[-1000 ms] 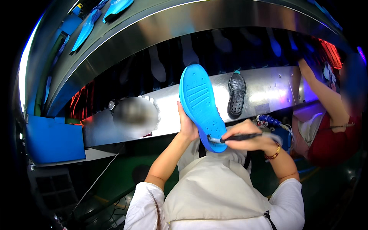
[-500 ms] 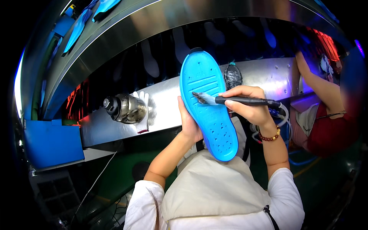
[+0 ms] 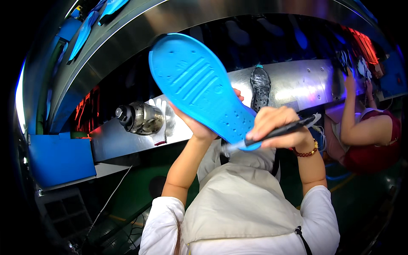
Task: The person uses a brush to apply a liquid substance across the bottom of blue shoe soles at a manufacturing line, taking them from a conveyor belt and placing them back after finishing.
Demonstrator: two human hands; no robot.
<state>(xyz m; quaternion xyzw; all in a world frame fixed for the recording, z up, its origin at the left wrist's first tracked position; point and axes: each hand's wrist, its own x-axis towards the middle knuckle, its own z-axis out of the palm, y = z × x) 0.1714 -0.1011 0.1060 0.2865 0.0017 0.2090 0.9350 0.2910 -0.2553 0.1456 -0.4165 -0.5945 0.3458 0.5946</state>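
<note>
A bright blue shoe sole [image 3: 191, 80] is tilted up in front of me, its wide end up and to the left. My left hand [image 3: 197, 126] holds it from beneath at its left edge, with fingertips showing past its right side. Wrapped round a black-handled brush [image 3: 282, 131], my right hand [image 3: 278, 125] is at the narrow lower end of the sole. The brush's pale bristles are blurred and lie by the sole's lower rim; whether they touch it I cannot tell. A tube runs from the handle's back end.
On the metal ledge [image 3: 297, 85] lie a dark shoe sole [image 3: 260, 87], a pale work glove [image 3: 160, 134] and a glass jar with a black top [image 3: 142, 119]. Behind it is a dark conveyor carrying soles. A co-worker in red [image 3: 374, 136] sits at the right, a blue box [image 3: 61, 161] at the left.
The blue sole has swung up and left, its wide end tilting left. My right hand with the brush has moved from the sole's middle down to its lower end. The co-worker's arms have shifted.
</note>
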